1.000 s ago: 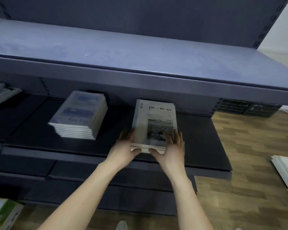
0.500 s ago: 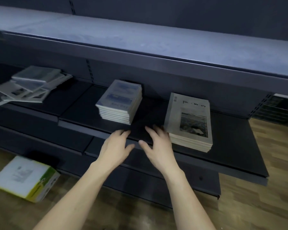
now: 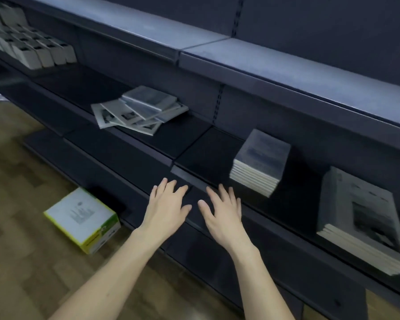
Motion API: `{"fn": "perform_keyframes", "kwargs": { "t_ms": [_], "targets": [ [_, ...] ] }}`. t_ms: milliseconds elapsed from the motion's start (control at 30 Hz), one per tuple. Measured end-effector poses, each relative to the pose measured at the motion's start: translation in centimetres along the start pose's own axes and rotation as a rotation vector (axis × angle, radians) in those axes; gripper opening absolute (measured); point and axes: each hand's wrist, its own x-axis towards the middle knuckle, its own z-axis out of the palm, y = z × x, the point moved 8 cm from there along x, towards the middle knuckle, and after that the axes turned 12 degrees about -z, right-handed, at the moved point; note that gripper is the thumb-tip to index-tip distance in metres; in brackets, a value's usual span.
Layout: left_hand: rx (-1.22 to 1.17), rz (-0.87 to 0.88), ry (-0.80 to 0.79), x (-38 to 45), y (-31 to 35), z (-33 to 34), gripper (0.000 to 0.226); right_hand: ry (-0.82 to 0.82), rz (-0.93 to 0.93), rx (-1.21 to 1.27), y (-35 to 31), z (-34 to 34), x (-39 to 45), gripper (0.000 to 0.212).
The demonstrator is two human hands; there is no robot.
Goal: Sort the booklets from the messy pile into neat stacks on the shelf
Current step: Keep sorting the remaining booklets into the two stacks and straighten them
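Observation:
A messy pile of grey and white booklets lies fanned out on the dark shelf, up and to the left. Two neat stacks stand further right: a blue-covered stack and a white-covered stack with a photo on top. My left hand and my right hand hover side by side in front of the shelf's front edge, between the pile and the blue stack. Both hands have straight, spread fingers and hold nothing.
A white and green cardboard box lies on the wooden floor below the shelves. A row of small white boxes fills the far left of a shelf. A wide shelf board overhangs the booklets.
Both hands let go of the white stack and drew back empty. The view swung left, so the neat stacks slid right and the messy pile came into view.

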Motion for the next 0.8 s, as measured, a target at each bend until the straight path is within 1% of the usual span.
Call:
{"fn": "perform_keyframes", "kwargs": {
  "t_ms": [67, 267, 367, 600, 700, 800],
  "targets": [
    [-0.025, -0.016, 0.006, 1.0, -3.2, -1.4, 0.059, -0.009, -0.003, 0.066, -2.8, 2.0, 1.9, 0.057],
    [-0.104, -0.082, 0.041, 3.5, -11.4, -4.6, 0.056, 0.032, -0.028, 0.302, -10.7, 6.5, 5.9, 0.055],
    [-0.127, -0.115, 0.071, 5.1, -14.4, -6.0, 0.055, 0.020, -0.067, 0.318, -13.1, 8.3, 8.2, 0.054],
    [-0.154, -0.185, 0.091, 10.1, -19.8, -7.4, 0.055, -0.023, -0.084, 0.314, -14.2, 11.4, 15.0, 0.054],
    [-0.167, -0.185, 0.090, 13.4, -21.2, -7.7, 0.055, 0.013, -0.069, 0.380, -14.2, 12.6, 18.9, 0.052],
    [-0.171, -0.174, 0.087, 17.1, -22.3, -8.1, 0.056, 0.091, -0.069, 0.461, -14.5, 13.2, 23.3, 0.050]
  ]
}}
